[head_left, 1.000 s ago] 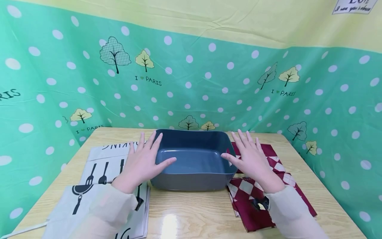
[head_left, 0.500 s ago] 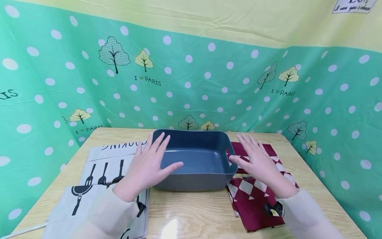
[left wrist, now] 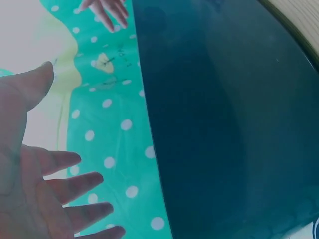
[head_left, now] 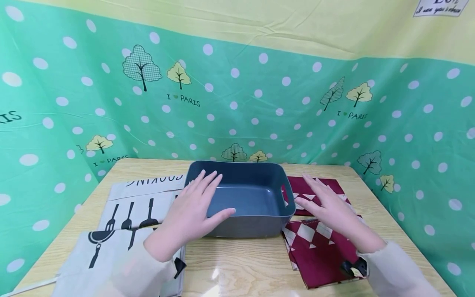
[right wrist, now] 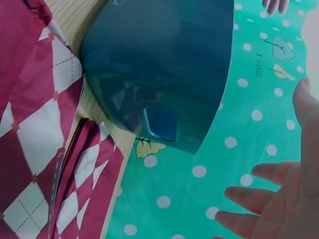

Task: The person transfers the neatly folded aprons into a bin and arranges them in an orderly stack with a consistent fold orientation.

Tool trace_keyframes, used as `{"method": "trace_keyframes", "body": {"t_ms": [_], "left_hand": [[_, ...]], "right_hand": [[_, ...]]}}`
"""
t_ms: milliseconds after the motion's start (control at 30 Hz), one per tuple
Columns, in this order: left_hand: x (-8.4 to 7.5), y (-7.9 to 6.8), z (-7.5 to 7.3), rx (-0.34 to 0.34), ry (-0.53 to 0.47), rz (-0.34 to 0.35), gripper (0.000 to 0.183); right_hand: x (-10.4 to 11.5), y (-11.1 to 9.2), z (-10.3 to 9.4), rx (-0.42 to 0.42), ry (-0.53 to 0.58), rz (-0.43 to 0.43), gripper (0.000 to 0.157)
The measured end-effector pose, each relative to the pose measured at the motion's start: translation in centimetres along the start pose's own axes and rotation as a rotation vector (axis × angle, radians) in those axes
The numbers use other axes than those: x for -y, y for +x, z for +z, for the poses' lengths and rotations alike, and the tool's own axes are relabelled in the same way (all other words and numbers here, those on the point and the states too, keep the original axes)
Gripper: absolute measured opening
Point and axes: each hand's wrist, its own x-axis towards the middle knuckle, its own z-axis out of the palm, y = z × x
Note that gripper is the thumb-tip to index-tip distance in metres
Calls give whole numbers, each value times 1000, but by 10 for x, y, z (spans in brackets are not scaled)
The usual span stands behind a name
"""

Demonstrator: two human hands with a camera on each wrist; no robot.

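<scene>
A dark blue-grey plastic bin (head_left: 245, 226) with a handle hole in its right end stands at the middle back of the table. My left hand (head_left: 191, 212) hovers with straight fingers over the bin's left front corner, and its thumb points right. Just off the right end of the bin, my right hand (head_left: 332, 212) is raised over the red argyle cloth (head_left: 326, 266), its fingers straight. Both hands hold nothing. The left wrist view shows the bin wall (left wrist: 224, 109) apart from the spread fingers (left wrist: 82, 186). In the right wrist view the handle hole (right wrist: 160, 123) faces me.
On the left lie folded white cloths (head_left: 122, 243) printed with black kitchen utensils, a white strap (head_left: 35, 286) trailing from them. Another red argyle piece (head_left: 330, 187) lies behind the front one at right. A green polka-dot curtain (head_left: 256, 107) surrounds the wooden table (head_left: 237, 264).
My left hand has shifted right and a little toward me. The right hand has drawn away to the right and toward me. The bin and cloths have stayed put.
</scene>
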Motion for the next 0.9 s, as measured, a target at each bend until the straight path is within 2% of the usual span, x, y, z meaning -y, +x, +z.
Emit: {"method": "trace_keyframes", "body": {"t_ms": [233, 467, 767, 900], "left_hand": [[-11, -4, 0, -39, -22, 57, 84], [-15, -8, 6, -74, -25, 67, 81], [-18, -14, 14, -106, -50, 117, 77], [-21, -17, 16, -103, -53, 117, 75]], "right_hand": [[-9, -4, -3, 19, 6, 46, 86], [-22, -10, -2, 53, 52, 126, 87], [-46, -18, 0, 50, 97, 113, 76], [-55, -22, 1, 41, 118, 113, 74]]}}
